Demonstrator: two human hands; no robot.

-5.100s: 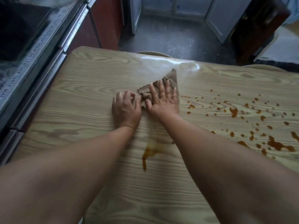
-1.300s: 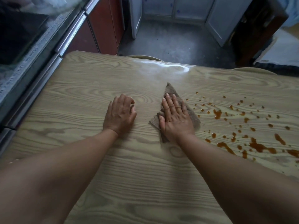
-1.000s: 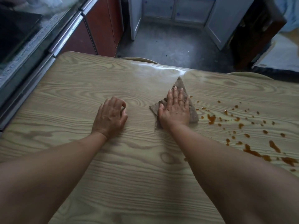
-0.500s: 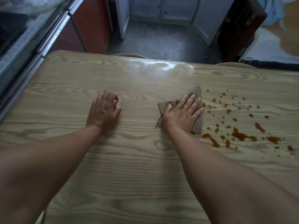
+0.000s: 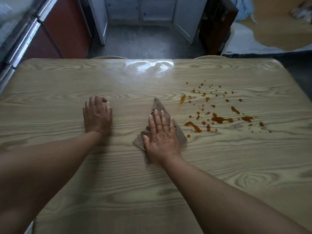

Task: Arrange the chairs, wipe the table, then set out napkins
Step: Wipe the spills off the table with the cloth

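Observation:
A light wood-grain table (image 5: pixel 118 191) fills the head view. My right hand (image 5: pixel 161 132) lies flat, fingers together, pressing a brown cloth (image 5: pixel 158 105) onto the table's middle; the cloth's pointed corner sticks out beyond my fingertips. Just right of the cloth lie orange-brown spill drops and smears (image 5: pixel 219 119), spread toward the right edge. My left hand (image 5: pixel 97 115) rests on the table to the left of the cloth, fingers curled under, holding nothing. Two chair backs (image 5: pixel 109 57) (image 5: pixel 208 56) peek above the far table edge. No napkins are in view.
A counter with a metal edge (image 5: pixel 22 39) and red-brown cabinets (image 5: pixel 64 31) run along the left. Beyond the table are a grey floor (image 5: pixel 143 43), white doors and a dark wooden cabinet (image 5: pixel 217 22). A shiny wet patch (image 5: pixel 148 66) lies near the table's far edge.
My right hand has drawn the cloth back toward me and straightened, leaving a thin smear at the spill's left side. My left hand has stayed put. The view has shifted right.

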